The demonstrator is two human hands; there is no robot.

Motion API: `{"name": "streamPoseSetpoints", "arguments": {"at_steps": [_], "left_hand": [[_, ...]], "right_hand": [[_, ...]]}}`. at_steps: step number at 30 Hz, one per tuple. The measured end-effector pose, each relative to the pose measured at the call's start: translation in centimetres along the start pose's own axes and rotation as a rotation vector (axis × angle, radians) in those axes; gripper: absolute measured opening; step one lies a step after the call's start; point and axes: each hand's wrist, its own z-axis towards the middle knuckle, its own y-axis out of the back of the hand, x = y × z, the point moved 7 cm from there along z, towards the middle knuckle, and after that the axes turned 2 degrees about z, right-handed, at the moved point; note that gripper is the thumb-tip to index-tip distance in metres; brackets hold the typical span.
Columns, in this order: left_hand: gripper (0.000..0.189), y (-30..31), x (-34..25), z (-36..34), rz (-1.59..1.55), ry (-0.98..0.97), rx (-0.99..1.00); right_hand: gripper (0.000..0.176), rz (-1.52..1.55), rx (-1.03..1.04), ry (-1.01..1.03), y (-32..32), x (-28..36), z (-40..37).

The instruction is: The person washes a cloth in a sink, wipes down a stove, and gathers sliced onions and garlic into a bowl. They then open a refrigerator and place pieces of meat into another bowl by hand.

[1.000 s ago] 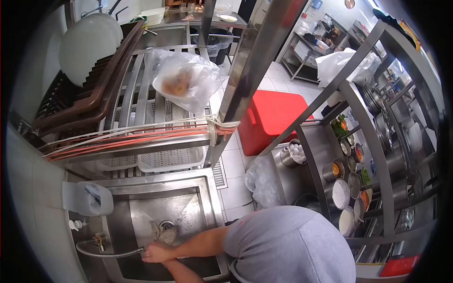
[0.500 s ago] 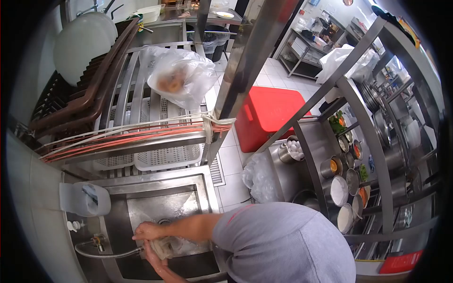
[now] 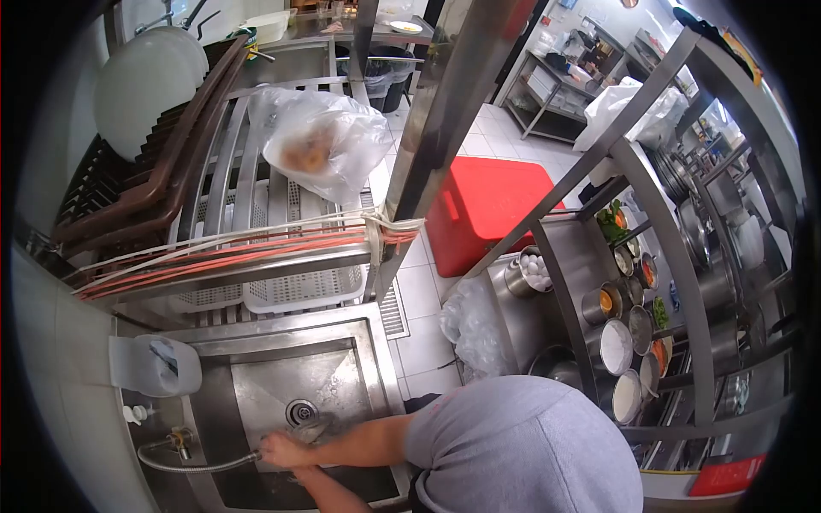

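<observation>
Both my hands are low inside the steel sink, crossed close together. My right hand is closed at the free end of a flexible metal faucet hose. Below it, my left hand is mostly hidden, its fingers out of sight. A pale, translucent blur lies beside my hands, near the round drain. The hose curves from a brass tap on the sink's left side.
A white plastic container sits at the sink's left corner. White perforated baskets and a clear bag lie on the rack beyond. A red cooler box stands on the floor. Pots and bowls fill the right counter.
The beige cloth seen at my hands has gone out of sight. My right hand has moved down and right to the hose end, and the drain now shows fully.
</observation>
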Motion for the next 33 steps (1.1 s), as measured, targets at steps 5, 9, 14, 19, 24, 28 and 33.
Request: {"name": "streamPoseSetpoints", "arguments": {"at_steps": [5,9,14,19,24,28,33], "left_hand": [[0.024,-8.3,-6.1,-7.1,-0.249,0.371,-0.018],[0.025,-8.2,-6.8,-7.6,-0.233,0.353,-0.069],[0.037,-5.2,-12.8,-10.1,0.403,-0.039,0.128],[0.057,-10.6,-18.2,-13.2,0.644,-0.209,0.229],[0.048,-8.7,-15.4,-8.1,0.990,-0.008,0.486],[0.052,-6.9,-14.5,-7.7,0.224,0.069,0.132],[0.047,-3.2,-5.3,-5.6,-0.158,0.281,-0.122]], "right_hand": [[0.025,-0.318,-0.181,0.167,-1.6,1.2,-1.7],[0.020,-0.133,-0.305,0.337,0.2,1.2,-1.3],[0.027,0.010,-0.048,0.174,2.9,-1.2,2.7],[0.031,-0.075,0.094,0.770,-2.0,-1.0,1.5],[0.033,-0.049,0.430,0.341,0.0,-0.9,2.9],[0.037,-0.018,0.517,0.154,3.6,-4.1,3.9],[0.026,0.598,0.492,0.201,1.4,-2.4,1.8]]}}
